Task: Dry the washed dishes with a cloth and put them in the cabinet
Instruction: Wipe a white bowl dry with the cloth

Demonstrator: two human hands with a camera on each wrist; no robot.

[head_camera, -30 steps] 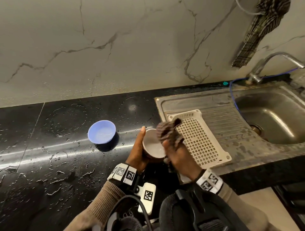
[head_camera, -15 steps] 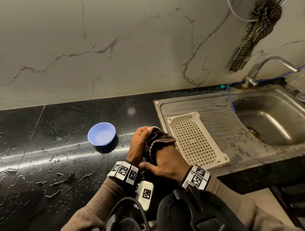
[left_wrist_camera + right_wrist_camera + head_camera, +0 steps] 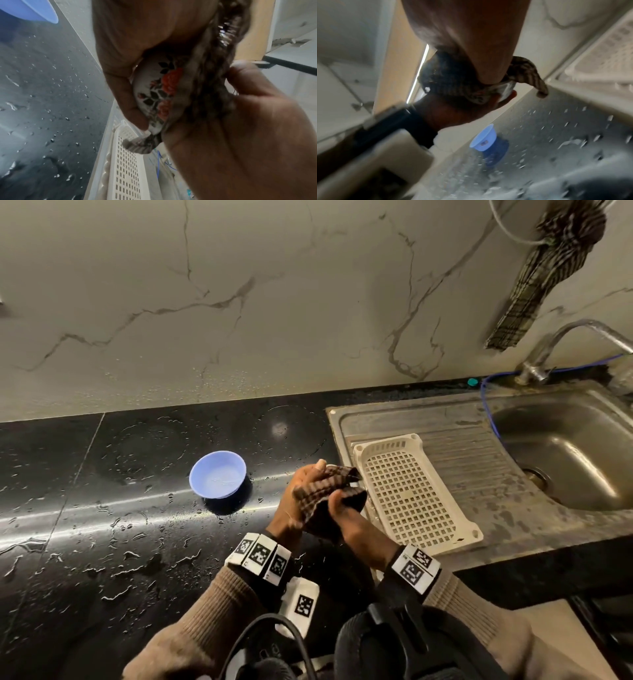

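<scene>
Fingers [image 3: 120, 83] of the left hand [image 3: 298, 501] curled round a small white bowl [image 3: 154, 94] printed with red roses and dark leaves, gripping its outer wall. Right hand [image 3: 356, 525] clenched on a brown checked cloth [image 3: 325, 491], pressing the bunched fabric against the bowl. Bowl almost wholly wrapped and hidden in the head view; floral side seen only from the left wrist. Inside of the bowl covered by cloth, so contents not visible. Both hands raised together above the black countertop [image 3: 102, 542], just left of the sink's edge.

Lavender plastic bowl [image 3: 218, 474] upright on the wet countertop, well to the left of the hands, holding nothing but a faint sheen at the bottom. Water droplets and streaks scattered across the dark stone.

White perforated plastic tray [image 3: 411, 494] lying flat on the ribbed steel drainboard [image 3: 472, 446], just right of the hands, with nothing in it. Steel sink basin [image 3: 565, 453] further right, dull and stained, drain visible, with a thin blue wire [image 3: 486, 405] trailing over its back rim. Curved metal tap [image 3: 561, 340] above the basin. Second checked cloth [image 3: 548, 268] hanging on the marble-patterned wall [image 3: 274, 302] above the tap. Right wrist view blurred.
</scene>
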